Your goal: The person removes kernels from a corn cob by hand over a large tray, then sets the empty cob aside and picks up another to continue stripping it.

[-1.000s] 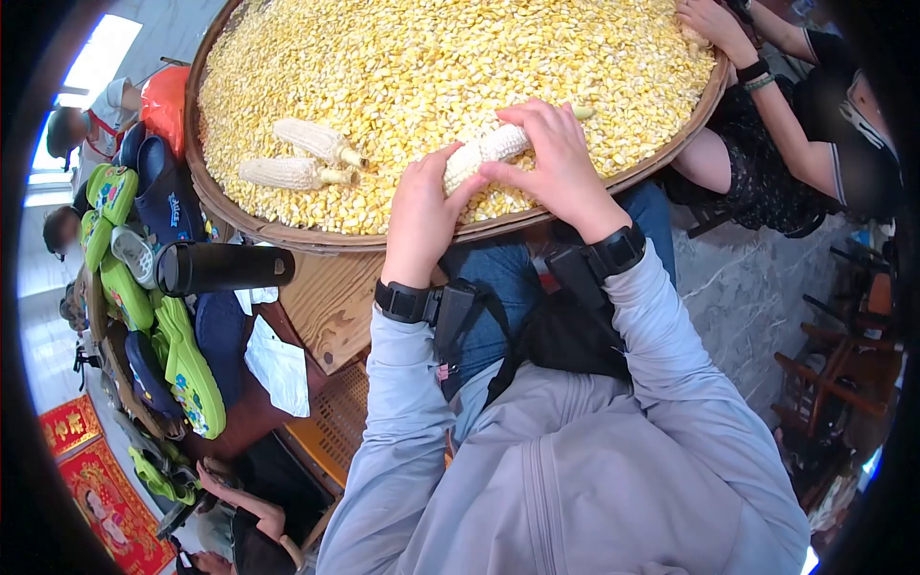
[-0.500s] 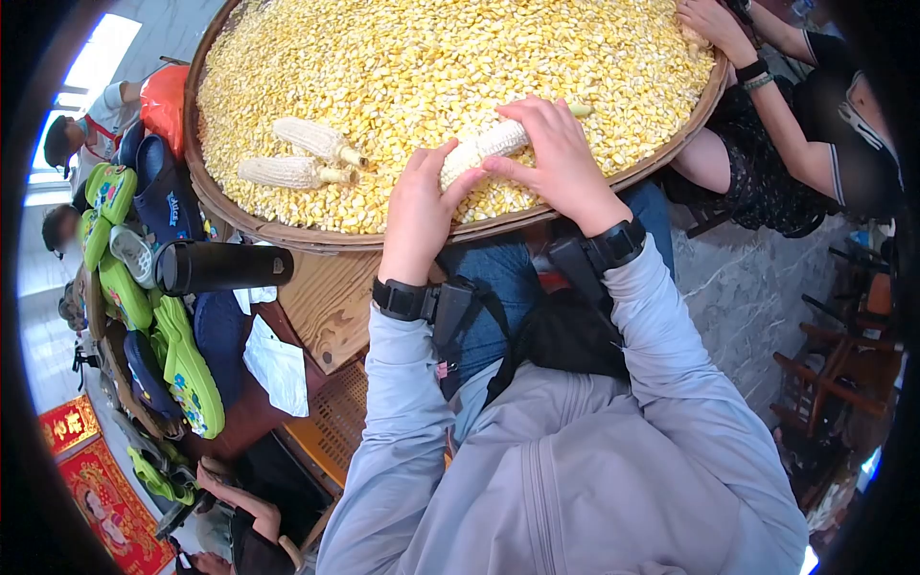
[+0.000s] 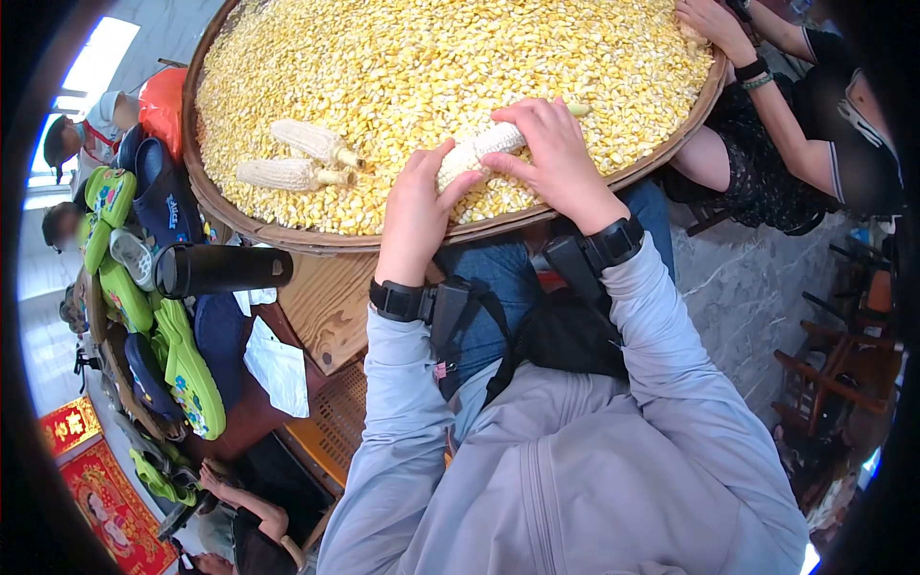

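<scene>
A pale corn cob (image 3: 479, 153) is held level between both hands above a wide round basket (image 3: 213, 206) full of loose yellow kernels. My left hand (image 3: 422, 196) grips the cob's left end, thumb against its lower side. My right hand (image 3: 551, 158) wraps round the right end, where a greenish stalk pokes out beyond the fingers. Two bare cobs, one upper (image 3: 309, 140) and one lower (image 3: 283, 173), lie on the kernels to the left of my hands.
A black bottle (image 3: 222, 268) and green clogs (image 3: 187, 369) are left of the basket, by a wooden board (image 3: 326, 307). A co-worker's hand (image 3: 709, 24) reaches the basket's right rim. Stools (image 3: 834, 374) stand at right; other people are at left.
Both hands and the held cob have barely shifted, with only a slight movement to the left. The grip on the cob looks the same.
</scene>
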{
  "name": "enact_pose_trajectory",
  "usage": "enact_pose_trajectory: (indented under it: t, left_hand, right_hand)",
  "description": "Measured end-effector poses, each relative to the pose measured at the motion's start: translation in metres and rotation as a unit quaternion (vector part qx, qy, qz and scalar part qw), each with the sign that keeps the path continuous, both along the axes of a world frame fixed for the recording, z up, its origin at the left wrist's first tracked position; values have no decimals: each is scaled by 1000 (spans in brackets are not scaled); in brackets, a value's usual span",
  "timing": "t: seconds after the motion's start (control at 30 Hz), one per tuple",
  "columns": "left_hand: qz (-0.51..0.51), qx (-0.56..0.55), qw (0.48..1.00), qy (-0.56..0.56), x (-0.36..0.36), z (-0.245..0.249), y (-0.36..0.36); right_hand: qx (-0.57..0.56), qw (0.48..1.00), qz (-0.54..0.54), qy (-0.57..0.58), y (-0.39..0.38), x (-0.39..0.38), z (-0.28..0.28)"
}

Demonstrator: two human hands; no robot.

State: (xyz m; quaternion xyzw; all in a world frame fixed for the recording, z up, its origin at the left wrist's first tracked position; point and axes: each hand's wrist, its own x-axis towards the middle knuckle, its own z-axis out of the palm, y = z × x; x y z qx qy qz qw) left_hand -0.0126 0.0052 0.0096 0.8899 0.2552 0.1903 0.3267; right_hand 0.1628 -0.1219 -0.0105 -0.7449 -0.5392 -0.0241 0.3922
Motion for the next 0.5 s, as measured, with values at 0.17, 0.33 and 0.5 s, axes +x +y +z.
enact_pose_trajectory:
  t: [0.17, 0.33, 0.5]
  left_hand:
    - [-2, -7, 1000, 17, 0, 4, -1]
    - [5, 3, 1000, 8, 0, 0, -2]
    - [-1, 8, 1000, -4, 1, 0, -2]
  right_hand:
    - [2, 999, 15, 44, -1, 3, 4]
    - [-18, 999, -34, -6, 2, -8, 8]
    - [-14, 999, -20, 34, 3, -1, 0]
